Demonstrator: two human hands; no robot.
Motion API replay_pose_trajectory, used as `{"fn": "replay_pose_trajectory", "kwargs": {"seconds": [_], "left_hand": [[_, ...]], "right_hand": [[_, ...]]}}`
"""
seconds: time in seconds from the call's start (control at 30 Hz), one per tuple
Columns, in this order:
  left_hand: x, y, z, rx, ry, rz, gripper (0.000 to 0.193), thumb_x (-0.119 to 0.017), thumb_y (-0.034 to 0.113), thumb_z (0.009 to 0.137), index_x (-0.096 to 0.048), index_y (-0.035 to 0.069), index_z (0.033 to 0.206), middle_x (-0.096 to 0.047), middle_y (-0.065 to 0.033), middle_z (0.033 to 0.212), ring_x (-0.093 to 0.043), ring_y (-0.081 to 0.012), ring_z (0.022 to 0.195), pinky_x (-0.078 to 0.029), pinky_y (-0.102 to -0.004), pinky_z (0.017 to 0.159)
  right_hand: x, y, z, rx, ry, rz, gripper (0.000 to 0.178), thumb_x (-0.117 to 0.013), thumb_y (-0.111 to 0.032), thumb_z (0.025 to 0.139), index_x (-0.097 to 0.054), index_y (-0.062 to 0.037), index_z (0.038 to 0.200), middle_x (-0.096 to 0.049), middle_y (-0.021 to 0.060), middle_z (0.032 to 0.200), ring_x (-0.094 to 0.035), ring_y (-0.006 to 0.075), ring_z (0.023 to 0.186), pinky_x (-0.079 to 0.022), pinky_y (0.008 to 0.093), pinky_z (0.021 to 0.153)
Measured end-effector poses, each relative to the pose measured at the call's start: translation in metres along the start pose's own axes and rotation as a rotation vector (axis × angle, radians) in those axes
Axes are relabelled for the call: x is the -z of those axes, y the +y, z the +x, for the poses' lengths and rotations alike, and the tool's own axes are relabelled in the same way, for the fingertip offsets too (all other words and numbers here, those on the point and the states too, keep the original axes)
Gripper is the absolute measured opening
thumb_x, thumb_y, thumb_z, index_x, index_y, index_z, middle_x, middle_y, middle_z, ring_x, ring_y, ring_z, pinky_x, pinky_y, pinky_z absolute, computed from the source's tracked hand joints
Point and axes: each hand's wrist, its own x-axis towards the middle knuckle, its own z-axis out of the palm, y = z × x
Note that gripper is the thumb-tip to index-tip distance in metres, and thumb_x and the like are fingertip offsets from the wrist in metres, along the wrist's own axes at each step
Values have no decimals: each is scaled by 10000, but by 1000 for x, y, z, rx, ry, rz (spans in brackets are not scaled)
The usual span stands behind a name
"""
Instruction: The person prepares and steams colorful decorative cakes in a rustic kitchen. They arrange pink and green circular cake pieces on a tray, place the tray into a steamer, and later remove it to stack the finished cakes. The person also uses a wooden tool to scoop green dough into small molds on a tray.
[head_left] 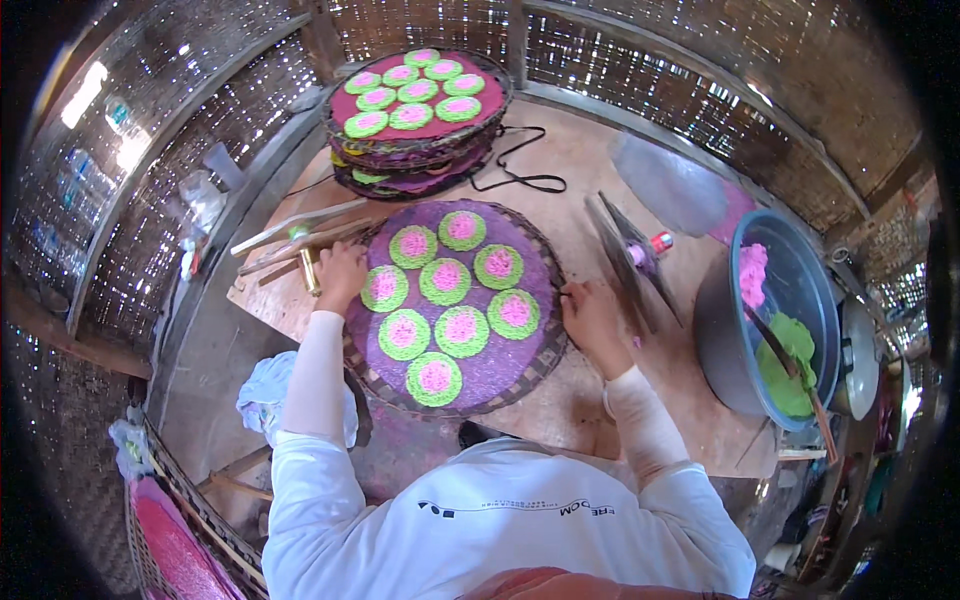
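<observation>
In front of me a round woven tray with a purple lining bears several green discs with pink centres. My left hand is closed on the tray's left rim, beside a small brass-coloured cylinder. At the opposite rim, my right hand grips the edge with curled fingers. The fingertips of both hands are partly hidden.
Behind stands a stack of similar trays, its top one carrying several discs. Wooden sticks lie at left. On the right are dark flat strips, a small red-capped container and a grey basin with pink and green dough-like lumps.
</observation>
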Motion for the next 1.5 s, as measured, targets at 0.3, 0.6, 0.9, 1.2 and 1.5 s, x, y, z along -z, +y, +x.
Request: {"fn": "replay_pose_trajectory", "kwargs": {"seconds": [0.3, 0.6, 0.9, 1.2, 1.5], "left_hand": [[18, 16, -5, 11, -31, -80, 267, -567, 291, 756, -637, 188, 993, -598, -89, 997, -536, -312, 954, -361, -517, 782], [23, 10, -12, -64, -9, -37, 260, -564, 233, 768, -637, 154, 1005, -595, -88, 1049, -513, -303, 1013, -368, -469, 844], [52, 24, -15, -354, 83, -280, 203, -522, 168, 803, -558, 7, 921, -578, -200, 857, -545, -383, 843, -428, -448, 726], [107, 30, 14, -431, 96, -613, 162, -480, 213, 843, -539, 83, 920, -591, -198, 738, -576, -378, 699, -434, -458, 598], [181, 29, 158, -509, 122, -629, 280, -466, 274, 820, -590, 67, 963, -610, -184, 850, -586, -354, 820, -452, -429, 710]], "right_hand": [[-13, -12, 15, -121, 19, -111, 190, -536, -231, 775, -628, -97, 874, -568, 107, 920, -554, 283, 901, -398, 462, 769], [-27, -20, 18, -290, -102, -46, 212, -535, -243, 777, -638, -74, 851, -591, 136, 970, -557, 320, 932, -391, 486, 804], [-31, -50, 19, -384, 107, 383, 160, -527, -174, 830, -555, -21, 867, -601, 184, 800, -590, 344, 729, -439, 404, 635], [62, -118, 45, -175, 427, 346, 98, -487, -92, 852, -495, 2, 879, -549, 185, 729, -547, 293, 656, -421, 353, 603], [136, -108, 213, 28, 346, 250, 198, -498, -171, 827, -553, 20, 822, -579, 189, 750, -580, 302, 729, -449, 350, 667]]}}
